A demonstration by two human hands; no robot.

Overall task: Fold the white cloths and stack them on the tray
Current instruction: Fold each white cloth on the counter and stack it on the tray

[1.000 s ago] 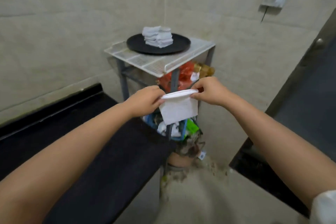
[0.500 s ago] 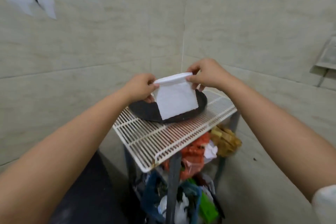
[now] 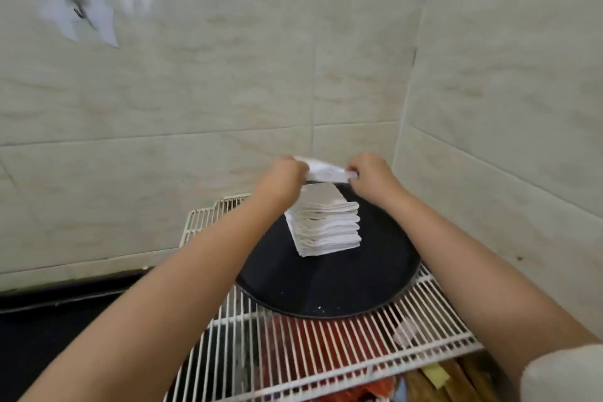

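Beige tiled wall corner point(image 3: 401, 127) boxes in the white wire rack shelf point(image 3: 326, 349) at back and right; front open. Round black tray point(image 3: 329, 284) fills the shelf, near its edges. Stack of folded white cloths point(image 3: 326, 228) sits mid-tray. Left hand point(image 3: 287, 173) and right hand point(image 3: 368, 173) pinch opposite ends of one folded white cloth point(image 3: 323, 170) just above the stack.
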